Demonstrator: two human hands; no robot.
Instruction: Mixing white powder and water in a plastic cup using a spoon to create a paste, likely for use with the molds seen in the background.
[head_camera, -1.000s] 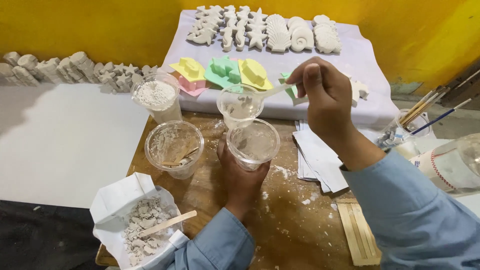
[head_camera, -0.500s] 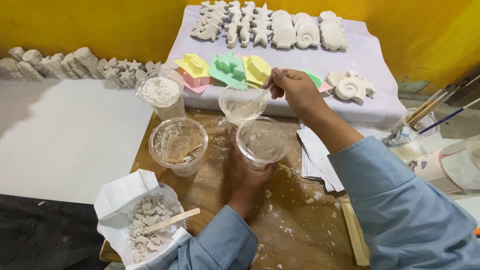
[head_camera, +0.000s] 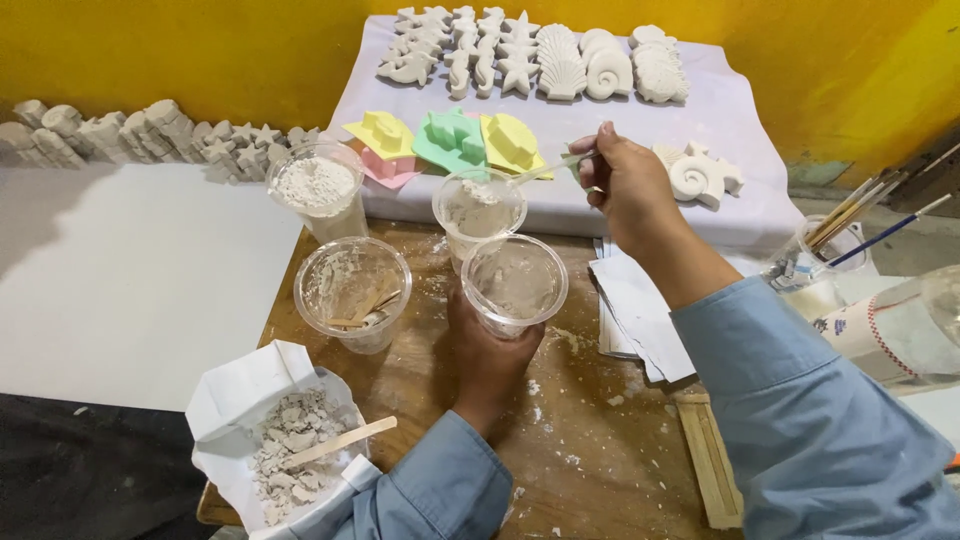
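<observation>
The left hand (head_camera: 492, 352) is wrapped around a clear plastic cup (head_camera: 514, 283) filmed with pale residue and holds it upright just above the wooden counter (head_camera: 420, 400). The right hand (head_camera: 632, 185), which a second ago was lifted higher at about two o'clock, has dropped to the cup of plaster mix (head_camera: 478, 212) at twelve o'clock of the held one; its fingers pinch a thin stirring stick (head_camera: 545, 168) whose tip now rests in the grey-white paste. That looks like stirring or scooping under way. At nine o'clock sits a cup with wooden sticks (head_camera: 352, 292), at eleven a cup of white powder (head_camera: 316, 190). At seven lies an open bag of lumpy powder (head_camera: 285, 440). Beyond, coloured moulds (head_camera: 450, 142) and white shell casts (head_camera: 560, 62) rest on a cloth.
</observation>
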